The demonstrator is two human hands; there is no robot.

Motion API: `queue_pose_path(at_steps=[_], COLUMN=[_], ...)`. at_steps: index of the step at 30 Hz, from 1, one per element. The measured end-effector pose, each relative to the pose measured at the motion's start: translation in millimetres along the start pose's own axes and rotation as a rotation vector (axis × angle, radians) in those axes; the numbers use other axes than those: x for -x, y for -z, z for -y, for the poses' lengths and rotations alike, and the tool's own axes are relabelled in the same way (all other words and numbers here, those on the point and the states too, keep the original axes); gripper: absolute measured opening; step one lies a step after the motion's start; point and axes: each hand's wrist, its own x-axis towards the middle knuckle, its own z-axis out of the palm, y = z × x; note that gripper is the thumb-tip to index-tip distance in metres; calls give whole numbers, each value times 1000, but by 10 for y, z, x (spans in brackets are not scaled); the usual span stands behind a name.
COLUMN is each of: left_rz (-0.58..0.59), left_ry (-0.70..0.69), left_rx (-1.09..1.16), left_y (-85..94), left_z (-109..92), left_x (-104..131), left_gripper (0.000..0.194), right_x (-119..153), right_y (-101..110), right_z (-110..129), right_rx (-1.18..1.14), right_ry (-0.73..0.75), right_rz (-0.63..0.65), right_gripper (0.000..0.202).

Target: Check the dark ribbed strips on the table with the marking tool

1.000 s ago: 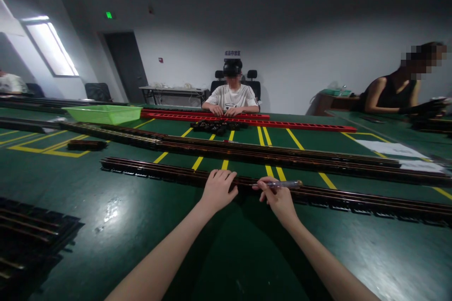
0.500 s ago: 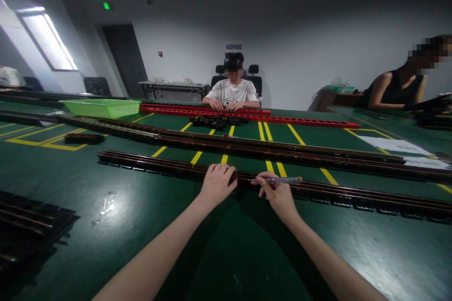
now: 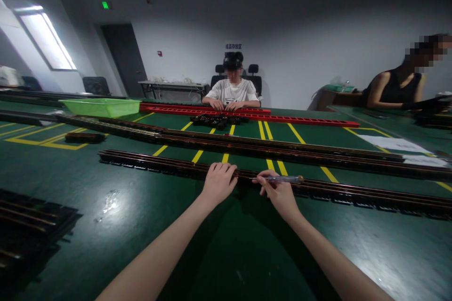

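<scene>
Left hand (image 3: 219, 182): palm down, fingers bent over the near dark strip (image 3: 151, 161), thumb standing off toward the right hand; whether the fingers clamp the strip or only rest on it cannot be told. Right hand (image 3: 281, 194): closed in a pen-like grip on a slim tool (image 3: 287, 179) with a clear handle, its thin tip pointing toward the left hand, at the strip; contact of tip and strip is too small to make out. Near dark strip: long, segmented, with copper-coloured lines, running under the left hand and out past both hands to either side. Table (image 3: 233, 254): green, marked with yellow lines (image 3: 328, 175) beyond the hands. Far dark strips (image 3: 282, 148): long, lying just beyond the near one, roughly alongside it. Short dark piece (image 3: 84, 138): beyond and to the left of the left hand. Green basket (image 3: 106, 109): farther off on that same side. Stacked dark strips (image 3: 31, 214): nearer the wearer, well left of the left hand. Black parts (image 3: 217, 121): a loose heap, straight ahead of the left hand, before red slotted rails (image 3: 310, 120) and a seated co-worker (image 3: 235, 91) in white. White sheets (image 3: 391, 143): beyond and right of the right hand.
</scene>
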Motion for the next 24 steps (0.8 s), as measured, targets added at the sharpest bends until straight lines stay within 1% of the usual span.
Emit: queue_pose_path(at_steps=[15, 20, 24], left_rz=[17, 1, 3], left_ry=[23, 23, 22], left_rx=[9, 8, 4], left_y=[16, 8, 17], left_z=[-30, -19, -17], left_x=[-4, 1, 2], left_gripper=[30, 33, 38], right_x=[-8, -19, -20], right_y=[-14, -15, -8], right_z=[34, 9, -26], right_rx=[-7, -25, -5], right_ry=[19, 22, 24], right_rz=[-18, -34, -19], right_gripper=[32, 34, 33])
